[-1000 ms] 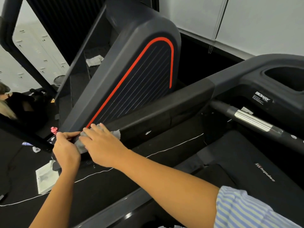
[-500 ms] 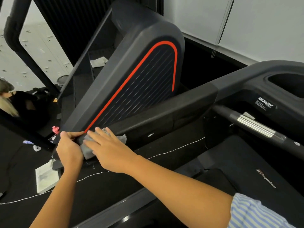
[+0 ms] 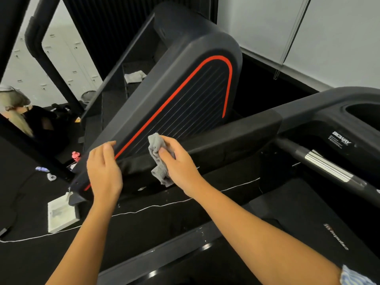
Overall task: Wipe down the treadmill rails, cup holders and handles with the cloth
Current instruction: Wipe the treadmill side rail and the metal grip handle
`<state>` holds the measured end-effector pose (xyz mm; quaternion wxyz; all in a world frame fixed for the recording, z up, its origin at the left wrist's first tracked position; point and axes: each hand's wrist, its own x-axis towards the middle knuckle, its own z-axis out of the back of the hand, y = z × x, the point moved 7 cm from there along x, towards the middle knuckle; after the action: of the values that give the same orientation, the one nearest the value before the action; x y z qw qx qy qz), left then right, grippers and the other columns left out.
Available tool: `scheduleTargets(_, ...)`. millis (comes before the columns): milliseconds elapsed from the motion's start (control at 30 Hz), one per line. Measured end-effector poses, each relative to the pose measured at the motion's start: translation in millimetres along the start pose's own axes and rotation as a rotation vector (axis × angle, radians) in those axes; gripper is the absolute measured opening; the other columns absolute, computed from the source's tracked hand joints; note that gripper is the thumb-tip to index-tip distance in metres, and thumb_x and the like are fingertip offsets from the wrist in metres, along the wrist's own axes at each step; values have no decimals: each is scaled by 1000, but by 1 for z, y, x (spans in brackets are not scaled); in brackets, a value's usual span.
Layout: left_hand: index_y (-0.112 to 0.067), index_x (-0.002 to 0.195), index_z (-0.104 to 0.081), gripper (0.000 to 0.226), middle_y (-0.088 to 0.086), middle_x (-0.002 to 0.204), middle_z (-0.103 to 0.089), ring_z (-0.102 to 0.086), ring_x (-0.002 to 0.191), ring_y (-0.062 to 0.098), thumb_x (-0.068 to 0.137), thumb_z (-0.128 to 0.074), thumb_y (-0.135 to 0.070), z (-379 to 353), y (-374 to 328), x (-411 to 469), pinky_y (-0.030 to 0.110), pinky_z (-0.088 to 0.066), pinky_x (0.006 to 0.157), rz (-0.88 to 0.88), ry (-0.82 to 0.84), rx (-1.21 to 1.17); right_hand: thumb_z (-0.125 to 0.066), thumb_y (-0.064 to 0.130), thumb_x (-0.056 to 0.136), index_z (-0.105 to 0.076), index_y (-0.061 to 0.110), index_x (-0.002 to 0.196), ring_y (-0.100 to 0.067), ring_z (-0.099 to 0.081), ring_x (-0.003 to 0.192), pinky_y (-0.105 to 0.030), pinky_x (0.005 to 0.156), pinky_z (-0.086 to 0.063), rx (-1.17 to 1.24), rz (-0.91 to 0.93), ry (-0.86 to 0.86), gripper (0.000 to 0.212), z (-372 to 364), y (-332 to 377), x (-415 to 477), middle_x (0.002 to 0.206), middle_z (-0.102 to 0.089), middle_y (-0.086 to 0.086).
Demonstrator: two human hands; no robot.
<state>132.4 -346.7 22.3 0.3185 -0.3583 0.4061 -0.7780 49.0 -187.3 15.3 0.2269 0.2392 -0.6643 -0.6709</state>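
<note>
Right hand (image 3: 176, 161) gripped the bunched grey cloth (image 3: 154, 144) at the low end of the treadmill rail (image 3: 226, 138).

Thumb and curled fingers pinched the cloth, with its tail hanging over the rail's near edge. It was probably wadded to make a thick pad for rubbing. Left hand (image 3: 104, 171) was open, fingers relaxed, holding nothing, beside the rail's end under the red-striped side panel (image 3: 185, 103). Whether it touched could not be told. Cup holder (image 3: 366, 112) and silver-banded handle (image 3: 327, 167) sat well apart from the cloth, and judged not yet reached.

hands (image 3: 104, 173) (image 3: 181, 167) x2, cloth (image 3: 160, 174) (image 3: 134, 76) x2
</note>
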Motion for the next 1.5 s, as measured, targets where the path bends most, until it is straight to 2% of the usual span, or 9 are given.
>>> scheduleTargets(100,-20,122,-53,38,-9,116,-49,-43,105,-15,92,-36,-36,-15,-32,-19,2,-29,89,-153,155,-142,-42,22,99,-49,26,118,-9,-55,112,-27,93,-48,149,-86,-34,21,-4,1,2,123,-57,2)
scheduleTargets(233,-53,126,-33,45,-16,134,-39,-34,126,-6,83,-46,-52,-44,-48,-49,9,-32,100,-225,437,-201,-30,38,101,-52,15,126,-19,-58,109,-32,92,-47,609,-319,132,41,-26,-2,-5,116,-60,-8)
scheduleTargets(333,-35,134,-38,50,-5,138,-42,-38,127,0,86,-55,-36,-36,-42,-48,17,-34,104,-222,314,-198,-16,49,99,-49,13,129,-23,-49,122,-37,103,-37,699,-344,300,57,-31,9,-12,130,-53,-10)
scheduleTargets(467,-12,128,-53,41,8,143,-38,-34,129,5,88,-51,0,-3,-24,-39,5,-24,103,-268,46,41,-12,47,100,-40,17,140,-16,-21,142,-41,117,-15,137,-194,264,57,-10,14,-3,152,-31,0)
scheduleTargets(600,-9,117,-63,33,8,132,-51,-46,124,25,87,-50,-12,2,16,-22,33,-33,106,-325,112,336,-22,40,101,-49,19,132,-13,-36,132,-24,100,-25,-362,-76,47,46,39,19,14,141,-45,2)
scheduleTargets(667,-11,114,-63,33,6,124,-58,-50,118,23,88,-48,-22,2,26,-13,35,-36,102,-299,164,379,-26,35,101,-54,16,119,-21,-39,130,-30,105,-25,-582,-27,-28,38,62,12,25,131,-52,-3)
scheduleTargets(833,-12,113,-64,30,11,117,-61,-50,114,25,91,-47,-23,11,39,1,38,-36,99,-43,58,314,-24,38,101,-32,19,143,-27,-3,145,-43,116,3,-1193,-36,-13,47,101,-25,40,155,-22,-7)
scheduleTargets(1233,-10,110,-66,35,8,113,-61,-53,106,23,96,-41,-29,-23,-4,-35,37,-37,98,-514,140,486,-19,40,101,-19,24,148,-26,2,145,-43,115,6,-1278,-27,27,49,99,-33,43,156,-15,-4)
scheduleTargets(1500,-2,100,-69,22,15,98,-65,-58,93,28,91,-53,-14,-18,4,-15,37,-42,86,-396,31,452,-20,39,101,-21,24,147,-27,0,145,-44,115,5,-1284,-1,12,48,99,-32,43,155,-17,-5)
